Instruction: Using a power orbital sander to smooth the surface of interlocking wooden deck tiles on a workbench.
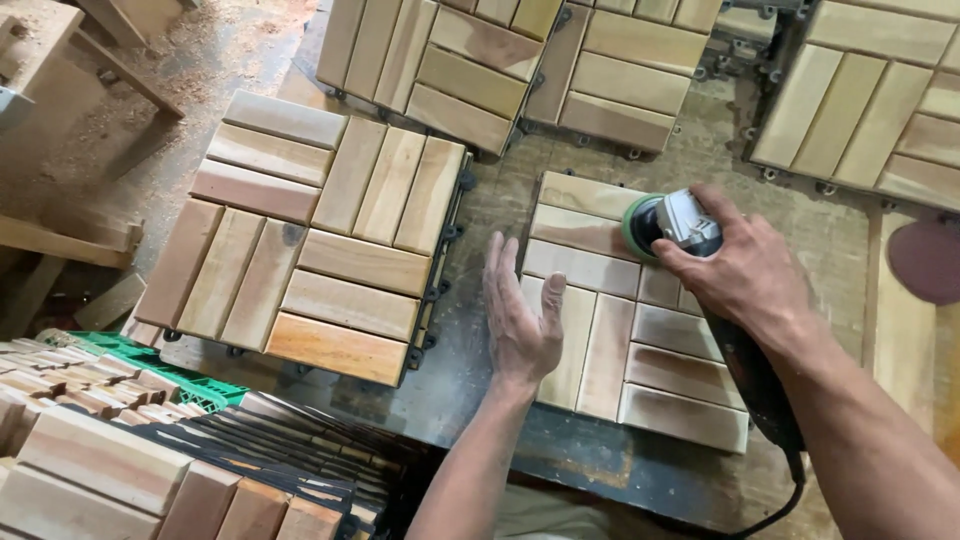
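Both hands are bare — the left hand and the right hand wear no gloves, rings or watch. The forearms are uncovered too, with no sleeve reaching into view — only a strip of pale cloth shows at the bottom edge.

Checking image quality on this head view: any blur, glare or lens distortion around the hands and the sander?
Head view: light is soft and even, no glare on the wood tile; the left hand and right hand are sharp, the sander looks only slightly soft; weak shadows lie under the hands; tile edges near the frame corners bow a little, wide-lens distortion; the stacked tiles at the lower left are mildly soft.
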